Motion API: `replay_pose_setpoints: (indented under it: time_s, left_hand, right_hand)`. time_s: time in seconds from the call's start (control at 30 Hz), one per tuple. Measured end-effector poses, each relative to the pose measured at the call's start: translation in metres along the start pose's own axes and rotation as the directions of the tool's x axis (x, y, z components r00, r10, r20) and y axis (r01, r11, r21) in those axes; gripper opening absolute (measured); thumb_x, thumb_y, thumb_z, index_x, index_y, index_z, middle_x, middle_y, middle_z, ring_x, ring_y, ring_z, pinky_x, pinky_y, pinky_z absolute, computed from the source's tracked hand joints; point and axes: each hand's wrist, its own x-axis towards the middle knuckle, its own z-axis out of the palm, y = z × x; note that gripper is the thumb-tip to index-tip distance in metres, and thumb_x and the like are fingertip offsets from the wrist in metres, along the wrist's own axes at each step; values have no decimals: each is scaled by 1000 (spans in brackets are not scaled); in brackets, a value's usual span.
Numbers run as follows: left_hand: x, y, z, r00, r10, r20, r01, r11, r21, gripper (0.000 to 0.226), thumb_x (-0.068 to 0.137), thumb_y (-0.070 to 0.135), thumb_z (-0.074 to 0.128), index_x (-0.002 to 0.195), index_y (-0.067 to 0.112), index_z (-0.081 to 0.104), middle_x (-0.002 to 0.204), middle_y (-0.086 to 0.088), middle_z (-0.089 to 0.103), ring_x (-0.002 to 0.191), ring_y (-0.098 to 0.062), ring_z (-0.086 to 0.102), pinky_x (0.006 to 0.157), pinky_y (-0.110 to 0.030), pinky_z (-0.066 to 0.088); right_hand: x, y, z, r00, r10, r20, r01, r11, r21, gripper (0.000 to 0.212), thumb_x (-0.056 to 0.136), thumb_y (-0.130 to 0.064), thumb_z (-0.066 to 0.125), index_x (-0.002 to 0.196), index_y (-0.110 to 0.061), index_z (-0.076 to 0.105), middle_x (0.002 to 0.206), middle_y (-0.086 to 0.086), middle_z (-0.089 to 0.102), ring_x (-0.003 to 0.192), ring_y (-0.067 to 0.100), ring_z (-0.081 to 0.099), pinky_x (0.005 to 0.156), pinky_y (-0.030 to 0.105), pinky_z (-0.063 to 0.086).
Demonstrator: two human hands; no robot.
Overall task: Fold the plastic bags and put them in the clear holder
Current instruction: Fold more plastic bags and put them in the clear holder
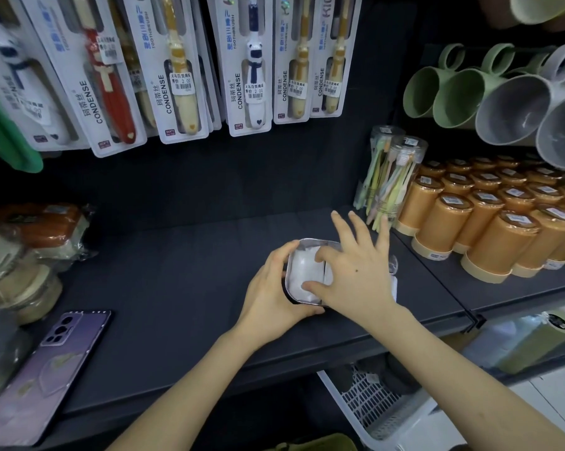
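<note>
We grip the holder (307, 244) on the shelf (177, 271) with the left hand (271, 288), fingers curled round its left wall. Right hand (356, 271) is above it: thumb and index press the bags (302, 271) inside, directly beneath, other 3 fingers spread.

Plastic bags (304, 271) are seen as white; the clear holder (313, 243) is edged with a silvery-looking rim. The shelf (177, 271) is shown dark grey. The phone (47, 369) is coloured lilac. The cups (489, 242) are coloured orange with cream bases. Green mugs (437, 92) are shown pale, grey mugs (515, 109) light. The basket (372, 405) is white, lattice-patterned. The toothbrush packs (242, 60) are printed white with black lettering.
</note>
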Motion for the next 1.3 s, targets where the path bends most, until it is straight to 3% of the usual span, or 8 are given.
replay_pose_setpoints:
  time_s: [0.1,0.2,0.37,0.53,0.8,1.0,1.1,1.3]
  left_hand:
    - [1,-1,0,1000,-10,1,10,1000,-26,108,53,29,94,115,78,21,128,30,47,116,9,48,90,-13,45]
    - [3,-4,-2,1000,-17,20,17,1000,-19,108,53,30,94,118,74,20,125,36,46,116,12,47,89,-9,43]
    - [12,-6,-3,994,-76,80,79,996,-43,107,60,27,91,141,43,22,123,35,43,115,3,50,89,-5,41]
    - [33,-9,2,985,-157,75,160,986,-47,91,61,26,90,133,43,38,112,32,50,101,6,56,85,-9,45]
    - [54,-13,-8,960,-223,170,232,972,-32,119,60,40,88,153,21,17,153,6,34,138,-12,37,114,-36,33]
    - [-39,-15,-65,983,-154,97,109,924,366,84,82,71,52,148,23,33,155,3,30,144,-14,23,116,-25,16]
    - [-115,-35,-95,989,-116,87,45,814,580,86,82,78,28,138,17,51,149,-5,41,144,-23,27,115,-32,18]
    - [-193,-57,-128,997,6,75,-63,593,803,61,100,53,24,138,15,51,144,-13,48,135,-38,40,113,-52,27]
  right_hand:
    - [9,-13,-1,980,60,191,-48,997,-67,47,62,-61,73,94,-27,75,151,15,35,140,39,26,111,63,2]
    - [14,-14,3,972,73,221,-59,996,-73,51,72,-64,63,110,-30,69,158,10,19,145,34,10,112,62,-7]
    - [3,6,-5,990,139,31,-142,978,151,37,58,-60,70,78,-28,74,135,18,54,125,42,48,107,68,13]
    - [-42,24,-14,951,276,-140,-229,932,280,39,70,-58,53,78,-26,73,117,10,65,105,34,62,97,57,37]
    - [-136,8,5,944,330,-24,-277,826,491,19,76,-39,64,75,-22,71,98,1,67,87,28,65,73,44,51]
    - [-185,-37,21,934,304,190,-354,700,621,8,85,-26,71,79,-20,69,84,-11,57,76,9,55,68,11,37]
    - [-216,-67,50,854,226,469,-486,668,563,12,87,-31,69,90,-20,71,88,-10,59,78,9,59,61,13,37]
    - [-268,-128,128,468,46,882,-699,630,338,32,88,-39,65,108,-15,70,107,5,71,102,21,64,71,22,41]
